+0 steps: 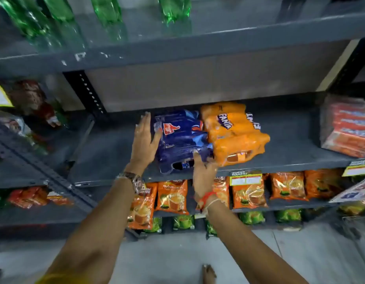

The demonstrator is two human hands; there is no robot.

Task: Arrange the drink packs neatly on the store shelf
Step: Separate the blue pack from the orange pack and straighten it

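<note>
On the grey metal shelf (290, 148), open flat hands, left (143, 140) and right (204, 175), press a glossy blue shrink-wrapped pack (179, 138).

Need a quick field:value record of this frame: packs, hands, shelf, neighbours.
blue pack: lying on the middle shelf, left of and touching the orange pack
orange pack: same shelf, front end near the edge
left hand: open, flat against the blue pack's left side
right hand: at the front edge where the two packs meet; grip unclear
middle shelf: grey metal, bare to the left of the packs
red-orange pack: far right of the same shelf
green bottles: shelf above
orange pouches: shelf below
</note>
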